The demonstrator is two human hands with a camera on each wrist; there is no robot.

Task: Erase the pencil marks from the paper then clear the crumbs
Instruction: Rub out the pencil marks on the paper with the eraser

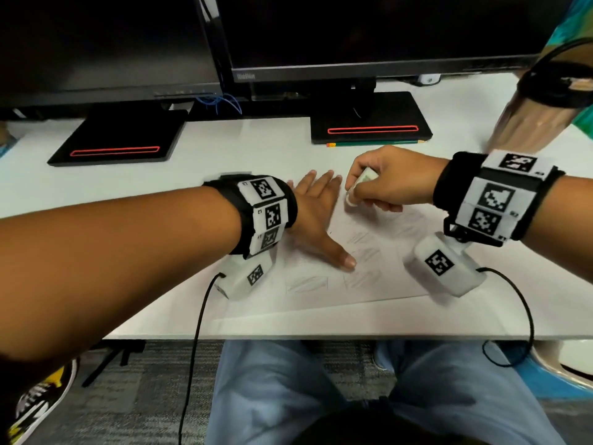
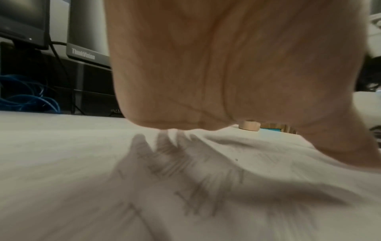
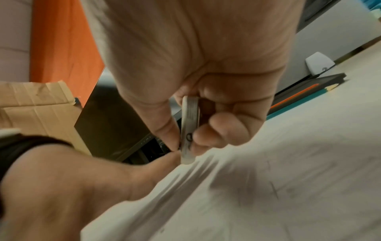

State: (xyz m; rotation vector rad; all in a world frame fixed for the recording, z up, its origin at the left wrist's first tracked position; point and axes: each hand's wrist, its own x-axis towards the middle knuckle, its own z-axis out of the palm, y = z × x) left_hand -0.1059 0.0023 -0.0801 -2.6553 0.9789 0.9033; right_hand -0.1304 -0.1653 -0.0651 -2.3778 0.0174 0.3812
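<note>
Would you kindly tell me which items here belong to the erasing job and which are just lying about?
In use:
white sheet of paper with grey pencil marks
white block eraser, pinched by right hand
left hand, flat on paper

Lying about:
green pencil
two black monitors
blue cables

desk: white (image 1: pixel 96 194) | monitors: two, dark (image 1: pixel 369 30) | floor: grey carpet (image 1: pixel 144 396)

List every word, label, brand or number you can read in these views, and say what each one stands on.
"ThinkVision": on the bezel of the right monitor, clearest in the left wrist view.
Print on the eraser held by the right hand: too blurred to read.
Square coded markers on the wrist bands: patterns only, with tiny characters beside them too small to read.
</note>
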